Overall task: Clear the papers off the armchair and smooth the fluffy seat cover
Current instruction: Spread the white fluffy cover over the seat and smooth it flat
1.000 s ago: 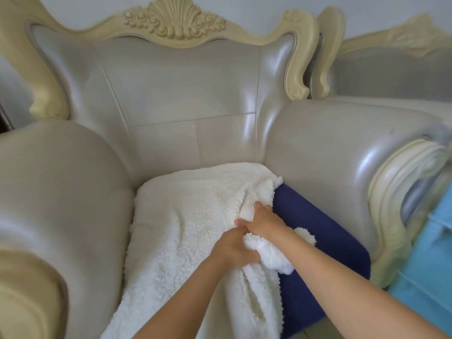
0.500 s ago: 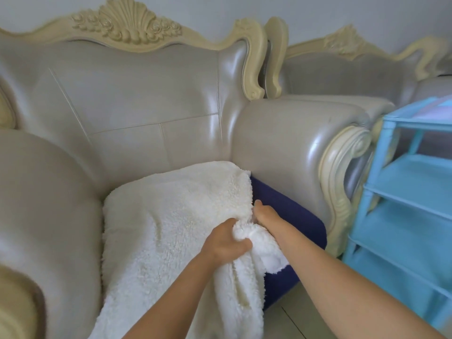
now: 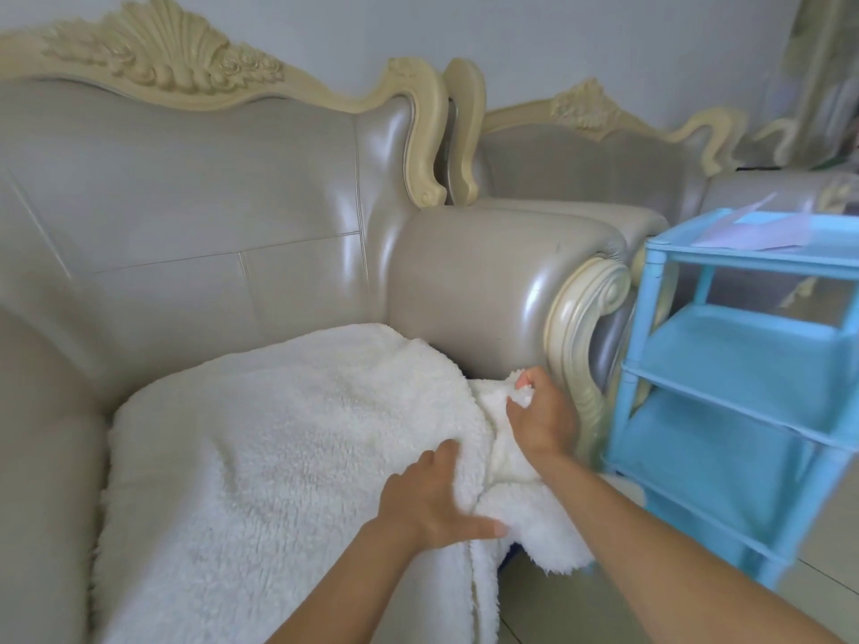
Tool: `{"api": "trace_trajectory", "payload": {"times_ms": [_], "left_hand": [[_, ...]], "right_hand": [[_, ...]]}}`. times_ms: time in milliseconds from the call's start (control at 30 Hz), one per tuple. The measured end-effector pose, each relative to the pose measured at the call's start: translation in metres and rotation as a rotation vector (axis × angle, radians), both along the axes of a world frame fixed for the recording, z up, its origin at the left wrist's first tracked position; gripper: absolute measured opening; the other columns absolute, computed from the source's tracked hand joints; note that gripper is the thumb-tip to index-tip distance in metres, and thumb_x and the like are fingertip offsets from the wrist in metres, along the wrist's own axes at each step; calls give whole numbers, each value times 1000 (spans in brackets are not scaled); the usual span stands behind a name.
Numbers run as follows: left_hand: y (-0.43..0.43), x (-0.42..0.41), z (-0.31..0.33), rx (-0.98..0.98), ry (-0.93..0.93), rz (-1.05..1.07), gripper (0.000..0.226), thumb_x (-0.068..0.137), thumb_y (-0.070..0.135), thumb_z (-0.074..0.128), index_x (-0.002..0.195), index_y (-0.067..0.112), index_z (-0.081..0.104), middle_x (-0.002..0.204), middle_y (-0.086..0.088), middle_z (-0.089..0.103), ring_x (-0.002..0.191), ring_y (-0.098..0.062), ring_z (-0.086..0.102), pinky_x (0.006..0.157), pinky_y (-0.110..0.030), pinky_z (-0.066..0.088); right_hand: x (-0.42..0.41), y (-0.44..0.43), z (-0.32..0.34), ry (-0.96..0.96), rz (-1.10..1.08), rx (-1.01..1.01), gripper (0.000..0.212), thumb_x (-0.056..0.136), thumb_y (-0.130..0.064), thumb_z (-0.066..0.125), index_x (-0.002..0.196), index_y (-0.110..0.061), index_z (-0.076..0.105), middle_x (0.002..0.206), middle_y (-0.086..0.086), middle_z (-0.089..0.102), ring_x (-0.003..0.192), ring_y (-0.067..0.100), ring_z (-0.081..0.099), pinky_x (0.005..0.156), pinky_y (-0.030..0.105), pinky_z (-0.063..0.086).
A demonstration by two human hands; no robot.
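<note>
— What is the armchair (image 3: 232,216) made of?

— Smooth, pearly grey upholstery with a sheen, stitched in panels. The frame is cream and carved, with a shell crest on top and a scroll at the front of the arm.

— And the seat cover (image 3: 279,457)?

— White and fluffy, a curly fleece pile (rather like lambswool). It lies over the seat cushion and hangs down the front. It is creased in the middle and bunched at the front right corner.

— The hands?

— The left hand (image 3: 432,508) rests on the cover near that corner, thumb and forefinger out fairly straight with a fold heaped between them. The right hand (image 3: 541,420) has its fingers curled round the corner itself, just beside the arm's scroll, and a tuft of pile shows above the knuckles.

— Where are the papers (image 3: 762,230)?

— Off the chair. They are thin flat sheets, pale lilac and pale blue, overlapping on the top tier of a light blue shelf unit (image 3: 743,364). It has slim posts and flat trays and stands to the right of the chair. Behind it is a second chair (image 3: 581,155) in the same style, and below, a pale tiled floor (image 3: 558,611).
</note>
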State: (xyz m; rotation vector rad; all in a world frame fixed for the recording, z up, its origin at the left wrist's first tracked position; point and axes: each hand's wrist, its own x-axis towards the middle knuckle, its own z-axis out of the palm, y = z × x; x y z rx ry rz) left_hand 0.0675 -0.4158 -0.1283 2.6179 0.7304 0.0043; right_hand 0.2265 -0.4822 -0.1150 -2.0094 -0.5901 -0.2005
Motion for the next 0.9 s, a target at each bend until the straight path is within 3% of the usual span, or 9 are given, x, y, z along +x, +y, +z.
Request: {"api": "trace_trajectory", "payload": {"times_ms": [167, 300, 533, 733, 900], "left_hand": [[-6, 19, 2, 51, 56, 20, 98, 69, 81, 50, 145, 29, 18, 136, 2, 41, 122, -22, 46, 99, -38, 39], [-4, 28, -2, 144, 32, 41, 79, 79, 69, 51, 142, 28, 25, 131, -1, 42, 115, -22, 50, 92, -36, 43], [1, 39, -16, 217, -8, 24, 71, 80, 64, 55, 139, 30, 31, 134, -1, 33, 123, -20, 37, 94, -34, 43], [4, 45, -22, 265, 10, 52, 69, 80, 61, 54, 138, 28, 32, 135, 0, 33, 125, -20, 35, 98, -36, 39], [10, 47, -25, 254, 30, 65, 73, 82, 61, 53, 143, 28, 29, 140, 0, 31, 129, -20, 32, 97, -36, 41]], "right_hand": [[18, -17, -12, -96, -56, -101, 14, 82, -6, 61, 90, -16, 57, 91, -9, 47, 78, 20, 54, 67, 28, 40], [22, -25, -19, -170, -60, -246, 16, 83, -3, 56, 91, -17, 55, 91, -6, 45, 74, 18, 50, 61, 29, 38], [34, -44, -35, -202, -104, -405, 28, 83, 6, 47, 98, -15, 60, 104, 3, 48, 68, 20, 43, 59, 26, 31], [44, -49, -54, -146, -149, -535, 25, 86, 2, 49, 104, -14, 56, 113, 5, 48, 91, 21, 51, 65, 27, 41], [48, -44, -65, -85, -147, -679, 26, 90, -3, 49, 112, -14, 54, 123, 7, 44, 106, 22, 49, 68, 26, 38]]}}
